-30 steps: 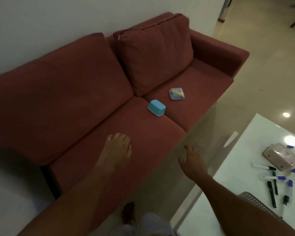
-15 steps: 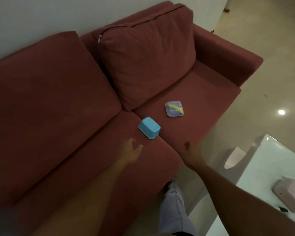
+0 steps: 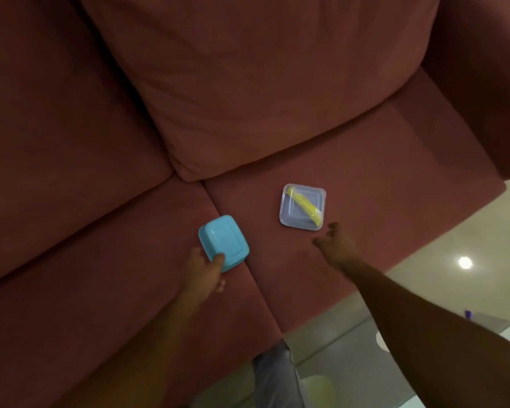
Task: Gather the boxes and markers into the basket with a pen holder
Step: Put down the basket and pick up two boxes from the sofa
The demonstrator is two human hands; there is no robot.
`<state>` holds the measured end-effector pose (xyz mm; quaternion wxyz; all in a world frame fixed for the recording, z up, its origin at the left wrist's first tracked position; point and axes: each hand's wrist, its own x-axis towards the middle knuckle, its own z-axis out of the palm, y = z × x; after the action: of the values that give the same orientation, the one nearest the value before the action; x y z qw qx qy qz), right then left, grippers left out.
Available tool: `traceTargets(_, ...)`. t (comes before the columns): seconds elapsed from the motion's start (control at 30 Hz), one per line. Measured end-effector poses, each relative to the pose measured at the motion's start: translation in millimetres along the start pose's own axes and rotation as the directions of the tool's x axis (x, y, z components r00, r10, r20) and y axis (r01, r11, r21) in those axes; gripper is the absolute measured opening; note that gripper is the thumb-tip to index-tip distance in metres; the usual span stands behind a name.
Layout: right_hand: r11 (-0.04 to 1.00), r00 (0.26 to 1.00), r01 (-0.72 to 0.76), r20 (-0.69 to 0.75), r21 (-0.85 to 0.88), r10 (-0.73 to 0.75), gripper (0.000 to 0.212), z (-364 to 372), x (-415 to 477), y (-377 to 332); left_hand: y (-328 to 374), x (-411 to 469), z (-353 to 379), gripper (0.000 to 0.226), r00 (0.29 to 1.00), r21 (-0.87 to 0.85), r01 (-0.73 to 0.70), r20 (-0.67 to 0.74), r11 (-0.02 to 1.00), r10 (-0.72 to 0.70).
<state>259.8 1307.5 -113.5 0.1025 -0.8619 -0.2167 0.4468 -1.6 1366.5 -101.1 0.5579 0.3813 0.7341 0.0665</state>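
Blue plastic meets skin at the sofa's seam. The blue box (image 3: 223,241) sits on the left seat, right at the gap between the two seats and turned cornerwise to the person. The left hand (image 3: 205,272) is at its near corner, thumb over the near edge and fingers curled at the left flank. The grip looks closed on the box, though the underside of the hand is hidden and the firmness of the hold cannot be read.

Across the seam, on the right seat, the clear box (image 3: 303,206) lies flat, with a yellow strip inside running from its far-left corner to its near-right one. The right hand (image 3: 336,245) hovers just beside that near-right corner without touching it, fingers loosely curled and holding nothing.

Each hand is nearer its own box, so a two-handed pick-up seems the likely move, and the right need only go forward and slightly left. The red sofa (image 3: 100,290) and its back cushion (image 3: 262,83) fill the rest of the frame. No basket is in view.
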Motion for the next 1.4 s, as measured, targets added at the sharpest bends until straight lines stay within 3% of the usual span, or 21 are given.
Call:
traceTargets(0.1,0.992,1.0,-0.02,0.005,0.128,0.019,0.068,8.5,47.0,-11.8,2.3,42.9,13.6,0.044,0.991,-0.089,0.128,-0.032,0.988,-0.131)
traceTargets(0.2,0.986,0.996,-0.058,-0.055,0.154,0.067,0.096,19.2,89.1,-19.3,-1.2,77.4,20.8,0.087,0.983,0.05,0.16,-0.099,0.986,-0.155)
traceTargets(0.27,0.981,0.993,-0.07,-0.085,0.183,0.086,0.109,20.6,101.7,-19.9,-0.7,83.9,24.2,0.081,0.986,0.062,0.155,-0.079,0.986,-0.15)
traceTargets(0.4,0.953,0.994,-0.105,0.033,0.285,0.1,0.08,9.3,97.7,-13.8,4.8,78.6,29.4,0.059,0.984,-0.087,0.175,0.034,0.981,-0.173)
traceTargets(0.47,0.943,0.989,-0.141,0.094,0.303,0.118,0.07,5.2,91.4,-7.5,7.5,71.5,29.7,0.067,1.0,-0.143,0.02,0.012,0.99,-0.018)
traceTargets(0.5,0.938,0.987,-0.15,0.104,0.311,0.123,0.068,4.0,88.4,-4.7,6.6,69.1,27.8,0.071,0.991,-0.086,-0.13,-0.046,0.988,0.127)
traceTargets(0.53,0.934,0.987,-0.15,0.105,0.324,0.122,0.067,3.6,86.2,-1.6,4.7,67.9,25.4,0.073,0.946,0.054,-0.306,-0.093,0.951,0.309)
traceTargets(0.6,0.927,0.988,-0.147,0.099,0.345,0.12,0.067,4.4,82.2,3.4,-5.4,66.7,20.1,0.077,0.793,0.404,-0.549,-0.025,0.732,0.609)
traceTargets(0.67,0.916,0.988,-0.145,0.107,0.375,0.112,0.061,6.6,78.3,7.0,-29.3,66.6,15.0,0.084,0.683,0.596,-0.656,0.209,0.463,0.699)
traceTargets(0.73,0.898,0.985,-0.162,0.128,0.409,0.119,0.047,11.3,76.6,11.3,-52.1,60.7,13.3,0.087,0.668,0.661,-0.677,0.366,0.325,0.648)
traceTargets(0.8,0.885,0.983,-0.164,0.143,0.436,0.112,0.038,14.2,75.9,16.6,-59.2,50.6,16.8,0.074,0.683,0.638,-0.684,0.392,0.353,0.616)
traceTargets(0.9,0.875,0.982,-0.137,0.18,0.465,0.058,0.049,20.0,73.1,22.9,-54.3,33.7,29.6,0.037,0.68,0.517,-0.716,0.365,0.469,0.636)
traceTargets(1.0,0.85,0.979,-0.158,0.191,0.503,0.069,0.055,25.6,68.8,24.8,-42.7,24.6,39.4,0.034,0.782,0.416,-0.618,0.244,0.667,0.573)
traceTargets(1.07,0.847,0.979,-0.161,0.191,0.508,0.072,0.056,29.6,63.3,23.4,-35.2,24.6,41.0,0.032,0.806,0.479,-0.582,0.231,0.657,0.545)
traceTargets(1.13,0.874,0.979,-0.155,0.187,0.46,0.075,0.059,34.8,57.7,23.2,-32.0,26.1,41.8,0.06,0.841,0.617,-0.515,0.231,0.595,0.488)
traceTargets(1.2,0.905,0.983,-0.13,0.172,0.405,0.064,0.058,39.3,46.9,22.1,-36.9,24.8,40.2,0.094,0.916,0.599,-0.35,0.058,0.721,0.396)
traceTargets(1.27,0.921,0.986,-0.097,0.163,0.377,0.038,0.058,44.8,36.2,23.2,-42.8,25.3,33.5,0.105,0.971,0.357,-0.102,-0.166,0.929,0.17)
traceTargets(1.3,0.927,0.988,-0.082,0.154,0.365,0.027,0.057,47.6,26.5,25.1,-46.3,24.5,27.7,0.1,0.98,0.205,-0.007,-0.195,0.979,0.048)
traceTargets(1.4,0.917,0.985,-0.068,0.174,0.394,-0.002,0.052,58.5,-2.0,36.7,-56.0,18.9,4.3,0.065,0.991,-0.047,0.079,-0.107,0.996,-0.084)
